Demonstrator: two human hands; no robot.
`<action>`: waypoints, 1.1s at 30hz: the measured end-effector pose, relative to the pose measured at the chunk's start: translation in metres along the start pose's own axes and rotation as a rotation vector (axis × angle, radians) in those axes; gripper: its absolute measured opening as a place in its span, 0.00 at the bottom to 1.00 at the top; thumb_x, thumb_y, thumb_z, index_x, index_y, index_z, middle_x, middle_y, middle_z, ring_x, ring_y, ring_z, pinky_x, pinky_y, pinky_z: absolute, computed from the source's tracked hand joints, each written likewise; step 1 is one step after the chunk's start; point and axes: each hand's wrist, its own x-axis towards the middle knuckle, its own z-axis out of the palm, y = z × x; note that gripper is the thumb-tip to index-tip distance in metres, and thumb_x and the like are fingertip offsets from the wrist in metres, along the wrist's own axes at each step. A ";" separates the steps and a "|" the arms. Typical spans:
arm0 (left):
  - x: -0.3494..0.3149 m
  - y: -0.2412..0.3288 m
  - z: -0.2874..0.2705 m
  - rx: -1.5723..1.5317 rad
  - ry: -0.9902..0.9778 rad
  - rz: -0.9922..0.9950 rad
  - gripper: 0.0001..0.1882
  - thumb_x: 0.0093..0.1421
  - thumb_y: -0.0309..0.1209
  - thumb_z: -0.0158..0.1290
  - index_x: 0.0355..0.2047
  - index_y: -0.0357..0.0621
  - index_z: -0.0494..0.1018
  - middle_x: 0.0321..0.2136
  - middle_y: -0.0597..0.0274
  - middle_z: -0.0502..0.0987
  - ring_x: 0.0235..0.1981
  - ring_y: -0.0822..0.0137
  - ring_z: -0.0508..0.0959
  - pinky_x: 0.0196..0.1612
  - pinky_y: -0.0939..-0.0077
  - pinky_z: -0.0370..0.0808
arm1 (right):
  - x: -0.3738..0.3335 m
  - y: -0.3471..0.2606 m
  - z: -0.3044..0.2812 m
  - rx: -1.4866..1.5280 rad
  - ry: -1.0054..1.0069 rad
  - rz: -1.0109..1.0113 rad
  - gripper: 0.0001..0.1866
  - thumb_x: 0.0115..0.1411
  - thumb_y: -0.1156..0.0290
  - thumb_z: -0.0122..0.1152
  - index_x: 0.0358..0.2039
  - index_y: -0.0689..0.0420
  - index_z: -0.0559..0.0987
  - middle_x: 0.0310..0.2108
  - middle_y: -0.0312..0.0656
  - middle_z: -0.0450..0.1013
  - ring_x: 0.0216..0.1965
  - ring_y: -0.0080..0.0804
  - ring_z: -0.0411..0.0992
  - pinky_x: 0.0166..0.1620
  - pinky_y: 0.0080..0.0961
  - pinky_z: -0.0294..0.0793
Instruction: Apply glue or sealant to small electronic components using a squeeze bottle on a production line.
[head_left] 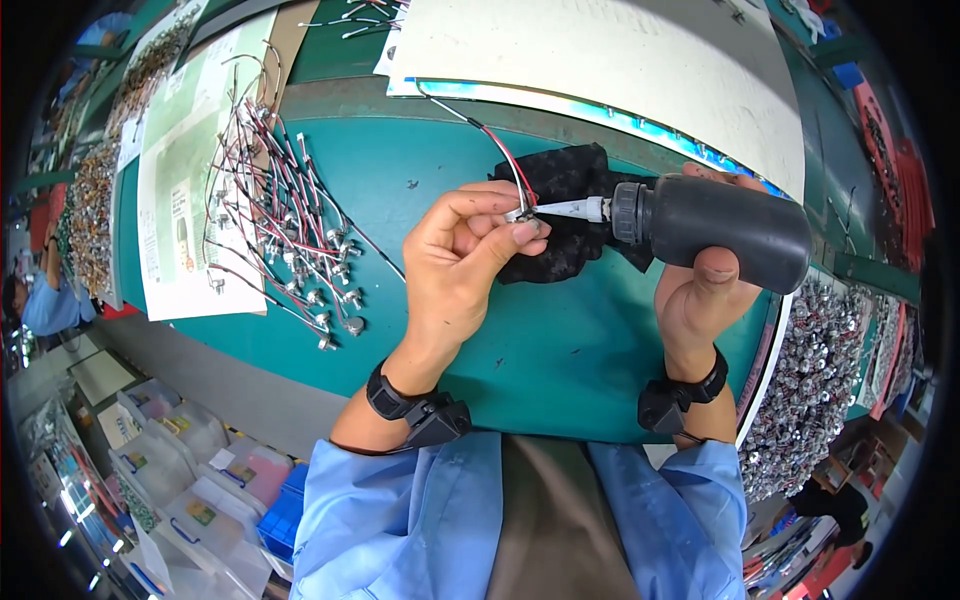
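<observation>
On the green desk (560,340), beside piled wired parts (290,230), left hand (460,265) pinches one wired part (518,212) while right hand (705,290) grips the black bottle (720,232), nozzle touching it.

Illumination is bright, even and diffuse, coming from overhead. Shadows under the hands (470,250) on the green surface (560,350) are soft and faint. A mild sheen marks the black bottle (730,230). The centre is sharp. Fisheye distortion bends straight edges toward the rim, where detail softens and a dark vignette closes the circular field.
</observation>
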 end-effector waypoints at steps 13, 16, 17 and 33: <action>0.000 0.001 -0.001 -0.059 -0.010 -0.025 0.08 0.49 0.14 0.47 0.31 0.30 0.66 0.36 0.52 0.68 0.32 0.61 0.75 0.34 0.74 0.76 | 0.000 0.001 -0.002 -0.012 0.000 -0.012 0.39 0.44 0.49 0.58 0.47 0.65 0.58 0.40 0.50 0.65 0.44 0.40 0.65 0.47 0.33 0.66; 0.000 0.001 -0.001 -0.067 -0.015 -0.035 0.08 0.49 0.14 0.48 0.31 0.30 0.65 0.36 0.51 0.68 0.32 0.61 0.75 0.34 0.74 0.76 | 0.001 0.001 -0.003 -0.016 0.000 -0.023 0.39 0.44 0.49 0.58 0.47 0.65 0.58 0.40 0.50 0.65 0.44 0.41 0.65 0.47 0.33 0.66; 0.000 0.001 -0.001 -0.065 -0.014 -0.041 0.08 0.50 0.15 0.48 0.32 0.30 0.65 0.35 0.52 0.68 0.32 0.61 0.75 0.34 0.74 0.76 | 0.001 0.002 -0.003 -0.016 -0.001 -0.027 0.39 0.44 0.49 0.58 0.47 0.65 0.58 0.40 0.50 0.65 0.44 0.41 0.65 0.47 0.33 0.65; 0.022 0.062 -0.012 0.083 -0.003 0.232 0.10 0.51 0.23 0.49 0.33 0.32 0.65 0.34 0.48 0.72 0.25 0.64 0.75 0.30 0.74 0.74 | 0.058 -0.001 -0.037 0.338 0.242 0.236 0.22 0.55 0.53 0.47 0.40 0.61 0.66 0.33 0.41 0.68 0.24 0.20 0.61 0.27 0.18 0.62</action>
